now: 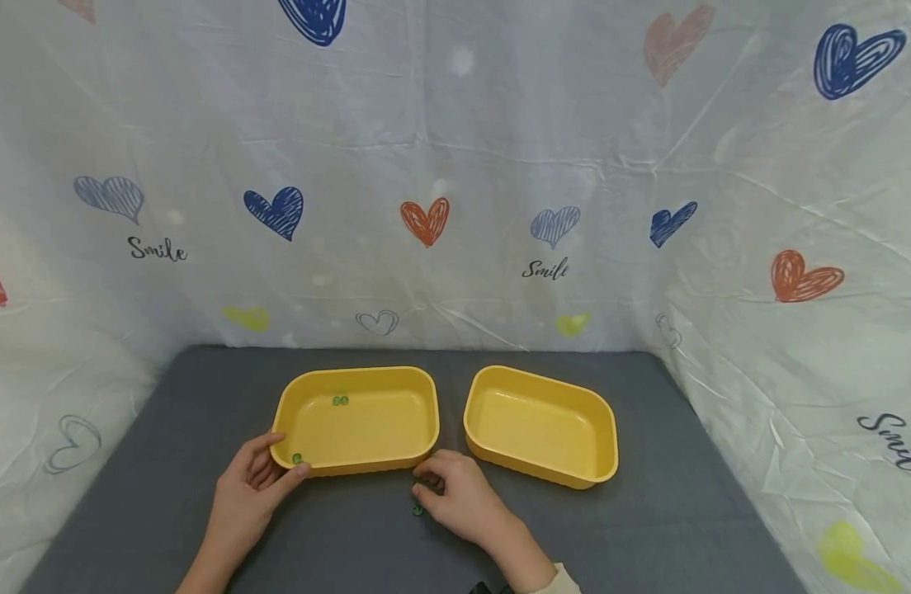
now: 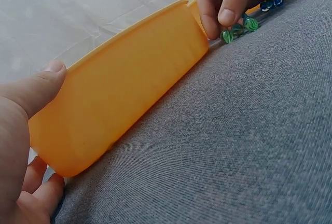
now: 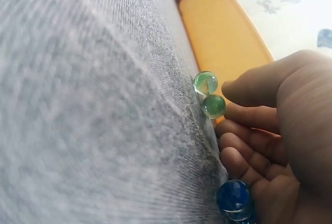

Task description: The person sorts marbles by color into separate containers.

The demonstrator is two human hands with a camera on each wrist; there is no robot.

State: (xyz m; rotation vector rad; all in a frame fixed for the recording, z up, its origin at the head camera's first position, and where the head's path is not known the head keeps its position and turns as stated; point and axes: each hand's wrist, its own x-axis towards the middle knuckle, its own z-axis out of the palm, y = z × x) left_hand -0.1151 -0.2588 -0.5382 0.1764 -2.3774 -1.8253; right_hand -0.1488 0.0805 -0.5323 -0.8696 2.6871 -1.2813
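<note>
Head view: right hand (image 1: 466, 499) is held low over the cloth (image 1: 351, 540), fingers half curled, thumb set opposite them. Green marbles (image 3: 213, 106) are lying on the cloth at the thumb tip, just outside the front right corner of the left tray (image 1: 377, 425); three are seen from the left wrist. Whether one is pinched cannot be told.

Left hand (image 1: 243, 491): the front left corner of the left tray is gripped, thumb laid on the front wall, fingers wrapped round the left end. Both forearms are angled inward from the near edge; the right one is ended by a pale sleeve (image 1: 559, 582).

Left tray is set flat, long axis roughly left to right, open side up. Marbles are round, so no axis can be given. Inside: a green pair (image 1: 337, 401) toward the back, one single marble (image 1: 297, 458) in the front left corner.

Farther out: blue marbles (image 3: 234, 196) are seen beside the right hand's little-finger side. Right tray (image 1: 540, 425) is skewed, right end nearer. A heart-print sheet (image 1: 485, 309) is hung behind.
</note>
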